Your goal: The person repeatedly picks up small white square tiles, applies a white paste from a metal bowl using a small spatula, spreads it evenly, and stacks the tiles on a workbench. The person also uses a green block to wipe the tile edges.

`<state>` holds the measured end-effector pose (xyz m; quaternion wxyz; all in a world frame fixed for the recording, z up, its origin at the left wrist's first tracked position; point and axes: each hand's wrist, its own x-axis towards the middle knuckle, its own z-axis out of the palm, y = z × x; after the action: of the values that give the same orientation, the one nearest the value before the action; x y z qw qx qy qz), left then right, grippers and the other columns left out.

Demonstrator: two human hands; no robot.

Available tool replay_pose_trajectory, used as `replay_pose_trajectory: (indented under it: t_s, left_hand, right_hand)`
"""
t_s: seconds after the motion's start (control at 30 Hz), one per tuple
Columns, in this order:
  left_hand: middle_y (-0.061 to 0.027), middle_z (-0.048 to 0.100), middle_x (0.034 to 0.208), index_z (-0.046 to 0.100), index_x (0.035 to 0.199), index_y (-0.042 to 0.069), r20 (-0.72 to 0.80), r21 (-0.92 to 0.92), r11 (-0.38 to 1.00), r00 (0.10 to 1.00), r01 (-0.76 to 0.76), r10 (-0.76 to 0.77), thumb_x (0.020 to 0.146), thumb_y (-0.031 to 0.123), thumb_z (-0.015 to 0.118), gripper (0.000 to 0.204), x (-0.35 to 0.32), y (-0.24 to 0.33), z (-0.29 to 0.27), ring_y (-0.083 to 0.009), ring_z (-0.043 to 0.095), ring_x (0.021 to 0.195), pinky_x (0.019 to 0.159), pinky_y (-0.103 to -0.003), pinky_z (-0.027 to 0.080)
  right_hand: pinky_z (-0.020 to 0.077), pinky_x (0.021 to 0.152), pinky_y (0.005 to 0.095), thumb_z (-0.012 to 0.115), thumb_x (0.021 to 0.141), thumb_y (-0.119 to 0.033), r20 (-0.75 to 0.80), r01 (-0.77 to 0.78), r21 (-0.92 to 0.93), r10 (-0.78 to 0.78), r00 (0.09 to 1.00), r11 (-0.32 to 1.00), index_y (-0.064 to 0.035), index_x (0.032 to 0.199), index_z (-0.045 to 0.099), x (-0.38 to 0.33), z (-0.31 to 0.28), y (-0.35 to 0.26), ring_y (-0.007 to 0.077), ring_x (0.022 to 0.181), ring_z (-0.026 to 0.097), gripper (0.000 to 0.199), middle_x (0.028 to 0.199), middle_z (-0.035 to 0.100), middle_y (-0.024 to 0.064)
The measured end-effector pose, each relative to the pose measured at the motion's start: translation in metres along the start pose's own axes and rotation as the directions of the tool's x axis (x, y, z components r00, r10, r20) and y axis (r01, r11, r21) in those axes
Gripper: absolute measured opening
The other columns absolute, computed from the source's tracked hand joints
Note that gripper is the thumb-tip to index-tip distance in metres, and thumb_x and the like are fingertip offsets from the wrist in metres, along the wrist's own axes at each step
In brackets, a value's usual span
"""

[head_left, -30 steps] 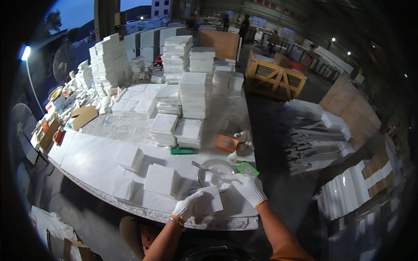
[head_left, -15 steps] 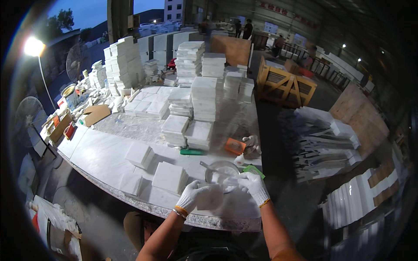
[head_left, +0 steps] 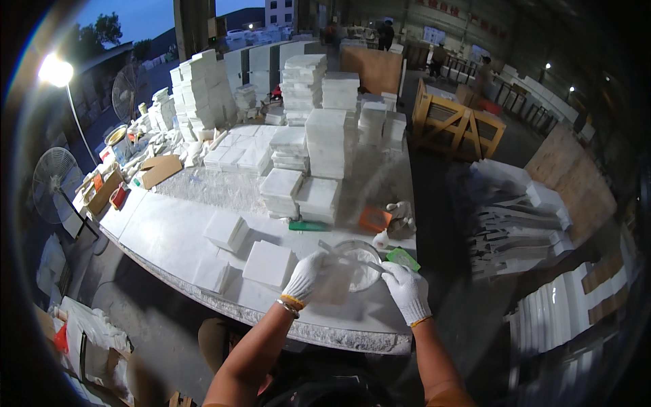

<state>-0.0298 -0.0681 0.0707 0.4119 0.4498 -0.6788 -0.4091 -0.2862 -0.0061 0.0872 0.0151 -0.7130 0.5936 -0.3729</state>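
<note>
Both my hands wear white knitted gloves with yellow cuffs. My left hand is closed on a thin, pale square tile, blurred by motion and held over the near side of the table. My right hand pinches a slim greyish tool whose tip reaches over a round bowl; its exact kind is too blurred to tell. White paste or powder lies in that bowl. A flat grey handle sticks out at the bowl's left rim. Left of my left hand sits a short stack of white tiles.
Two smaller tile stacks lie farther left. Taller stacks rise behind. A green object, an orange box, a small white bottle and a green pad surround the bowl. A wooden crate stands beyond.
My right hand has moved slightly down and right, away from the tile, with the slim tool now over the bowl. My left hand has risen a little with the tile. The view has shifted slightly.
</note>
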Motion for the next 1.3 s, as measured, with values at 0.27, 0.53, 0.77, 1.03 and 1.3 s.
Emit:
replay_pose_trajectory:
  t_s: [0.27, 0.53, 0.77, 1.03, 1.3]
  left_hand:
    - [-0.0163, 0.074, 0.095, 0.072, 0.097, 0.006, -0.061, 0.281, 0.955, 0.991, -0.097, 0.118, 0.083, 0.027, 0.078, 0.026, -0.016, 0.061, -0.003, -0.0316, 0.073, 0.079, 0.071, -0.038, 0.058]
    - [-0.0076, 0.073, 0.095, 0.071, 0.106, -0.003, 0.441, -0.025, 0.947, 0.854, 0.32, -0.277, 0.086, 0.017, 0.07, 0.028, -0.036, 0.037, 0.037, -0.0116, 0.064, 0.085, 0.077, -0.028, 0.052]
    - [-0.0093, 0.072, 0.091, 0.072, 0.107, 0.003, 0.575, 0.125, 0.973, 0.813, -0.192, 0.087, 0.087, 0.009, 0.066, 0.022, -0.009, 0.008, 0.109, -0.0168, 0.067, 0.084, 0.076, -0.028, 0.052]
    - [-0.0132, 0.067, 0.118, 0.057, 0.132, 0.006, 0.483, 0.268, 0.907, 0.86, -0.326, 0.167, 0.085, 0.021, 0.073, 0.053, -0.016, 0.027, 0.155, -0.0273, 0.068, 0.103, 0.086, -0.034, 0.055]
    - [-0.0232, 0.043, 0.15, 0.046, 0.145, 0.003, 0.344, 0.578, 0.773, 0.937, -0.262, 0.06, 0.066, 0.043, 0.088, 0.098, -0.096, 0.02, 0.122, -0.0444, 0.037, 0.142, 0.116, -0.055, 0.031]
  right_hand:
    - [0.0557, 0.083, 0.0376, 0.073, 0.086, -0.017, 0.191, -0.277, -0.069, 0.286, 0.939, 0.958, -0.0125, 0.114, 0.073, -0.049, -0.022, 0.011, 0.0293, 0.095, 0.071, 0.029, 0.103, 0.074, 0.0121]
    - [0.0557, 0.073, 0.0401, 0.071, 0.086, -0.018, 0.142, -0.405, -0.114, 0.419, 0.897, 0.907, -0.0166, 0.107, 0.074, -0.116, -0.062, 0.046, 0.0297, 0.085, 0.07, 0.021, 0.097, 0.074, 0.01]
    - [0.0528, 0.071, 0.0272, 0.067, 0.093, -0.011, 0.245, -0.732, 0.38, 0.702, 0.669, 0.565, -0.0038, 0.113, 0.07, -0.156, -0.081, 0.058, 0.0117, 0.082, 0.069, 0.021, 0.093, 0.074, 0.0046]
    - [0.0517, 0.069, 0.0241, 0.063, 0.097, -0.008, 0.33, -0.696, 0.572, 0.655, 0.679, 0.434, -0.0026, 0.125, 0.068, -0.171, -0.071, 0.077, 0.0091, 0.084, 0.067, 0.029, 0.103, 0.072, 0.0044]
    - [0.0565, 0.072, 0.026, 0.064, 0.097, -0.008, 0.37, -0.594, 0.362, 0.474, 0.799, 0.718, -0.0022, 0.118, 0.071, -0.136, -0.067, 0.065, 0.0132, 0.081, 0.07, 0.024, 0.106, 0.075, 0.0097]
